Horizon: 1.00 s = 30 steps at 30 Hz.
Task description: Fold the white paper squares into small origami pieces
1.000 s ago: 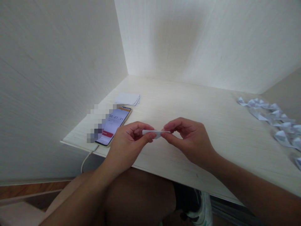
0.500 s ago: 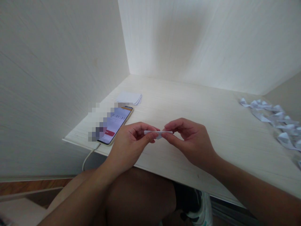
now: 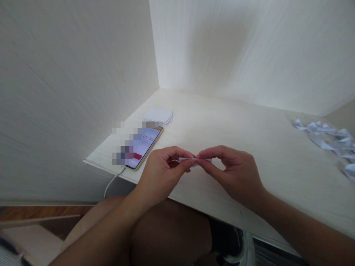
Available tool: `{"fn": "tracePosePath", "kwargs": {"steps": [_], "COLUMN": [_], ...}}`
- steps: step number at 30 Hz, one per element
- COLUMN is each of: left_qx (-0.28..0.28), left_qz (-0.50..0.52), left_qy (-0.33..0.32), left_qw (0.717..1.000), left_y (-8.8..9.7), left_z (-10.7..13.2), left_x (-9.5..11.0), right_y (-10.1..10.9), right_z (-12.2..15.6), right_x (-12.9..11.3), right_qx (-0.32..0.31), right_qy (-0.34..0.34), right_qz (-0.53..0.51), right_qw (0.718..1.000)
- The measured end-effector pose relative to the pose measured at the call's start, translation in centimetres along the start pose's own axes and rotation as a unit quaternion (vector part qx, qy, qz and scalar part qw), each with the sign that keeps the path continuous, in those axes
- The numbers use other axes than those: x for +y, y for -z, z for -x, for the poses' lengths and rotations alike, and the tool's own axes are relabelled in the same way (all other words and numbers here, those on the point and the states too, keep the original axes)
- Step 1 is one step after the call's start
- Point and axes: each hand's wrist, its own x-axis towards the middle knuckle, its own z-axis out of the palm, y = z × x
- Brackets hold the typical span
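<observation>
A small folded piece of white paper [image 3: 206,160] is pinched between both hands, just above the front part of the desk. My left hand [image 3: 168,170] grips its left part between thumb and forefinger. From the other side, the thumb and fingertips of my right hand [image 3: 235,170] press on the paper near its middle. The two sets of fingertips almost meet and cover much of the paper, so its exact shape is hard to make out.
A phone [image 3: 144,147] showing a running timer lies left of my hands, with a white cable [image 3: 112,181] hanging over the desk edge. Behind it rests a stack of white paper [image 3: 158,115]. Several folded white paper pieces [image 3: 330,136] lie at right. White panels [image 3: 235,48] enclose the desk [image 3: 222,118].
The whole view has shifted slightly, so things appear a little farther right. Both hands keep their pinch on the paper, with the fingertips slightly closer together. The phone's timer has advanced one second.
</observation>
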Motion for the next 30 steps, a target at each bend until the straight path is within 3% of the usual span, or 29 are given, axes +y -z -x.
{"fn": "tracePosePath", "kwargs": {"steps": [5, 14, 21, 23, 25, 27, 30], "left_qx": [-0.005, -0.021, -0.001, 0.038, 0.117, 0.161, 0.125], "left_qz": [0.049, 0.027, 0.029, 0.042, 0.070, 0.099, 0.117], "left_qy": [0.000, -0.036, -0.012, -0.012, -0.022, -0.041, -0.051], "left_qw": [0.999, 0.999, 1.000, 0.998, 0.990, 0.981, 0.984], "left_y": [-0.2, -0.4, 0.3, 1.6, 3.1, 4.1, 4.0], "left_z": [0.0, 0.5, -0.2, -0.7, -1.1, -1.3, -1.0], "left_x": [0.0, -0.5, 0.4, 0.6, 0.6, 0.6, 0.7], "right_y": [0.4, 0.7, 1.3, 1.8, 2.1, 2.2, 1.8], "right_z": [0.0, -0.3, -0.7, -1.0, -1.4, -1.7, -1.7], "right_x": [-0.3, -0.9, -0.2, 0.3, 0.8, 1.0, 0.9], "right_qx": [-0.010, -0.032, -0.033, -0.014, 0.007, -0.003, -0.035], "right_qy": [0.057, 0.078, 0.033, 0.009, -0.022, -0.051, -0.080], "right_qz": [0.058, 0.076, 0.042, 0.022, -0.004, -0.035, -0.085], "right_qw": [0.997, 0.994, 0.998, 1.000, 1.000, 0.998, 0.993]}}
